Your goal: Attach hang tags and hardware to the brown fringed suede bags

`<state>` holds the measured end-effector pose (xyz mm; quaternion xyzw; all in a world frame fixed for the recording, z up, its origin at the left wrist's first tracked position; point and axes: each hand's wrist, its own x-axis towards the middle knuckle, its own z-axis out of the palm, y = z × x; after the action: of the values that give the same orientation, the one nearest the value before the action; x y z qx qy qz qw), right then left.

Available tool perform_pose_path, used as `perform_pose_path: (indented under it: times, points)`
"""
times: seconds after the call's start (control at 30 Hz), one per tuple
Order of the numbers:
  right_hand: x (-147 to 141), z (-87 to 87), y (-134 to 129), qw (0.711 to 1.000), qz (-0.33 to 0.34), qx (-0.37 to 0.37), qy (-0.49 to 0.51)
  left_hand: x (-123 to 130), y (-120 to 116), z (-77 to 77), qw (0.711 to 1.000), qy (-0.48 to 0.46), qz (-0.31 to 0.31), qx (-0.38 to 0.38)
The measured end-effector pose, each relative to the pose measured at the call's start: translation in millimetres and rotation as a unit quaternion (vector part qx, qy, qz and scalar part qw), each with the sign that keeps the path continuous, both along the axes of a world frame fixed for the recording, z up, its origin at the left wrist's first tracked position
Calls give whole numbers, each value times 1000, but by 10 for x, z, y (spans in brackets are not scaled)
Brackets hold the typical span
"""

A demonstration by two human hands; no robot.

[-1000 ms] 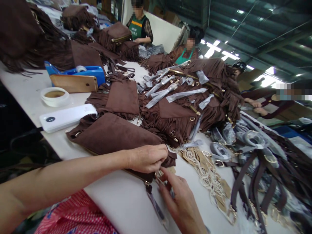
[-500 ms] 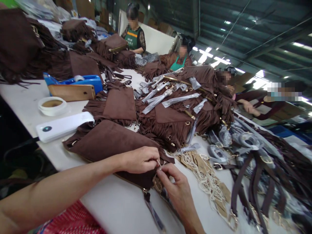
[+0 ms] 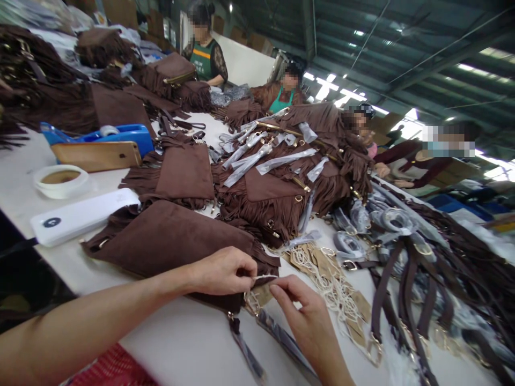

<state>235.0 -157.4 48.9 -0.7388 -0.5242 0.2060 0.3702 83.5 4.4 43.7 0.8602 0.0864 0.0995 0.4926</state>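
A brown suede fringed bag lies flat on the white table in front of me. Over its right end, my left hand pinches one end of a thin white string. Thumb and fingers of my right hand close on the string's other end, and it runs taut between both hands. Just below the string are a tan tag and a metal ring at the bag's corner. A plastic-wrapped strap extends from the ring, partly behind my right hand. A wrapped zipper pull hangs from the bag's edge.
Tan tags with white strings lie right, beside dark straps with buckles. A pile of fringed bags stands behind. On the left are a white power bank, tape roll, phone and blue tape dispenser. Co-workers are farther back.
My hands have moved apart, drawing the string out straight between them. The tan tag and ring show more clearly now. The whole view has shifted slightly.
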Motion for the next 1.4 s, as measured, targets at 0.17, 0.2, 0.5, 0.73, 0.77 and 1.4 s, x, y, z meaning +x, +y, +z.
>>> perform_pose_path:
  times: [0.17, 0.2, 0.5, 0.73, 0.77, 1.4]
  points:
    - [38, -61, -162, 992, 54, -64, -97, 1, 38, -14, 999, -15, 16, -29]
    - [33, -91, -154, 989, 59, -73, -115, 1, 44, -20, 999, -14, 22, -31]
    - [148, -94, 115, 936, 134, -133, -297, -8, 90, -27, 991, 6, 52, -122]
    - [192, -284, 207, 860, 198, -52, -467, -7, 91, -40, 980, 20, 69, -188]
    - [208, -305, 198, 847, 201, -19, -492, -7, 87, -39, 977, 23, 72, -201]
    - [-239, -41, 71, 905, -25, -60, 419, -3, 72, -41, 962, 17, 99, -253]
